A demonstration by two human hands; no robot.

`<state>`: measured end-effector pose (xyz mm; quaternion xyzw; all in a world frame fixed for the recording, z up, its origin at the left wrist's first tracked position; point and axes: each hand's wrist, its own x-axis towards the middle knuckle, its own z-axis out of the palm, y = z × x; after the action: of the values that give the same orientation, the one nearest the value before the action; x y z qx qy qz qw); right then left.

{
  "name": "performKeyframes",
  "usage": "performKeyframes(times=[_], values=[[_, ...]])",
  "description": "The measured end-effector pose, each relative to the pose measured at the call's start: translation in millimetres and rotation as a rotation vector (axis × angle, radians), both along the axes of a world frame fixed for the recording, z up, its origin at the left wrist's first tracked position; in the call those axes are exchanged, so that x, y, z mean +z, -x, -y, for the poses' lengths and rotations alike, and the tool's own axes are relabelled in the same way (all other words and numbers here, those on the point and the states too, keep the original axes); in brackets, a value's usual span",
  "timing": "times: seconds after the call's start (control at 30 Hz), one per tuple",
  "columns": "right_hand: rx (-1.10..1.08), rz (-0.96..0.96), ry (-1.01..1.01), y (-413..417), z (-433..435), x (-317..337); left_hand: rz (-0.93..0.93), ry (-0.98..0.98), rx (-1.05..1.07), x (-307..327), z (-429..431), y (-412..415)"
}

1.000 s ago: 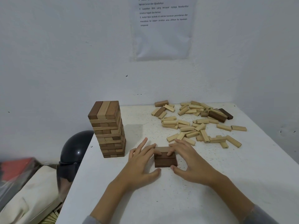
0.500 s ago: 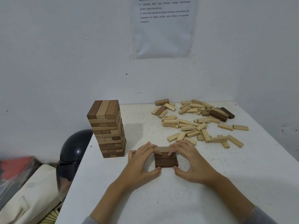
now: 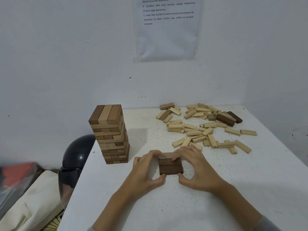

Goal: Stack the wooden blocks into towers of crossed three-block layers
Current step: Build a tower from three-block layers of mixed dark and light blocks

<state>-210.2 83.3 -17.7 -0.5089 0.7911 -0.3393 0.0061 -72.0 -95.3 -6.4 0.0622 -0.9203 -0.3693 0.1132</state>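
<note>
Left hand (image 3: 145, 171) and right hand (image 3: 198, 170) clamped 3-block layer (image 3: 170, 167) between them, long axes running hand to hand. Loose blocks (image 3: 194, 133) lay beyond right hand, nearer it.

A printed sheet (image 3: 166, 29) hung on the wall (image 3: 66, 55); a dark helmet (image 3: 78, 152) (left of the table (image 3: 216, 197)) sat by a beige bag (image 3: 28, 204).

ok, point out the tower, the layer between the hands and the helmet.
tower (image 3: 110, 135), head view, front face.
layer (image 3: 168, 161), head view, middle block's top.
helmet (image 3: 78, 152), head view, dome.
</note>
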Motion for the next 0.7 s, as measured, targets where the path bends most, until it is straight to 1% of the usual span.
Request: performKeyframes(times=[0.2, 0.37, 0.47, 0.6, 0.7], values=[[-0.035, 0.105, 0.009, -2, -2, 9, 0.004, -0.013, 0.000, 1, -3, -3], [-0.009, 0.193, 0.053, -5, -10, 24, -0.121, 0.008, 0.027, 10, -12, -6], [0.020, 0.248, 0.080, -7, -17, 41, -0.170, 0.017, -0.001, 24, -13, -6], [0.049, 0.264, 0.134, -6, -16, 69, -0.288, 0.028, -0.029, 53, -14, -5], [0.074, 0.292, 0.218, -5, -9, 91, -0.382, 0.041, -0.046, 81, -11, -4]])
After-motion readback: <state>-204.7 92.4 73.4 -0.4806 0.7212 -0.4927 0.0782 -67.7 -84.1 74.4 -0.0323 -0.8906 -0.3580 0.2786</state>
